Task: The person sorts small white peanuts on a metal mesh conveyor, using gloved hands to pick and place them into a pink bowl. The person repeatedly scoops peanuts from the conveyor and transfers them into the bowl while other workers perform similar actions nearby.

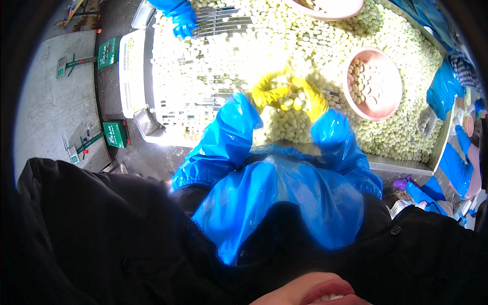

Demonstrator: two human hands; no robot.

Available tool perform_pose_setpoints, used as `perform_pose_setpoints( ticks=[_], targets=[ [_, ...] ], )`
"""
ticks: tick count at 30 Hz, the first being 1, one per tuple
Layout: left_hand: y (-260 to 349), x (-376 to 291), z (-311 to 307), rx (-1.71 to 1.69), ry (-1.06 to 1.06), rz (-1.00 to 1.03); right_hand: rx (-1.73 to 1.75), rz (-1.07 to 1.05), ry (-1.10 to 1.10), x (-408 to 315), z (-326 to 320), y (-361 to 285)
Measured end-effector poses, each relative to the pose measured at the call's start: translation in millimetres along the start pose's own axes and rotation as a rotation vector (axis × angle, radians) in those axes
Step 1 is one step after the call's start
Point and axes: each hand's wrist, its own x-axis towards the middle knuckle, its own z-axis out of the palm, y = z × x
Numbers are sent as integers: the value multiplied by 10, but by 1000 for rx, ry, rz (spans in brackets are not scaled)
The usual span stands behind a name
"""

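Before me, pale green silkworm cocoons, or cocoon-like oval pieces, (289, 126) cover a metal sorting table with a slatted bed (221, 23). My left hand (268, 91), in a yellow glove, curves around the left side of a small heap of these pieces. On the heap's right side is my right hand (312, 99), gloved in yellow too, with fingers bent inward. Several pieces lie between the two hands; whether either hand grips any is unclear in the glare. A pink bowl (396, 87) holding tan oval pieces stands on the pile to the right of my right hand.
Another pink bowl (335, 17) sits at the table's far side. A co-worker's blue-gloved hand (185, 26) reaches in at the upper left; another blue sleeve (444, 89) is at the right. White crates (131, 72) and green-and-white scales (114, 134) stand left of the table.
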Motion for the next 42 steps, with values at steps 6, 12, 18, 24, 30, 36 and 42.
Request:
perform_pose_setpoints(
  ticks=[6, 12, 18, 24, 30, 36, 42],
  targets=[
    [-88, 43, 29, -54, 68, -31, -82, -53, 51, 6, -1, 58],
    [-175, 73, 9, -11, 70, 13, -23, -44, 66, 5, 32, 55],
    [-318, 84, -82, 42, 35, 132, -53, 27, 18, 33, 19, 106],
    [-305, 109, -76, 114, 60, 251, -10, 79, -12, 93, -59, 156],
    [-139, 55, -218, 249, 183, 300, 156, -105, 121, 84, 20, 100],
    [-98, -96, -789, 230, 298, 158, -93, -325, 155, -218, -425, -59],
    [-539, -736, -1240, 459, 583, -52, -1189, 308, 244, -757, -1096, -12]
  ],
)
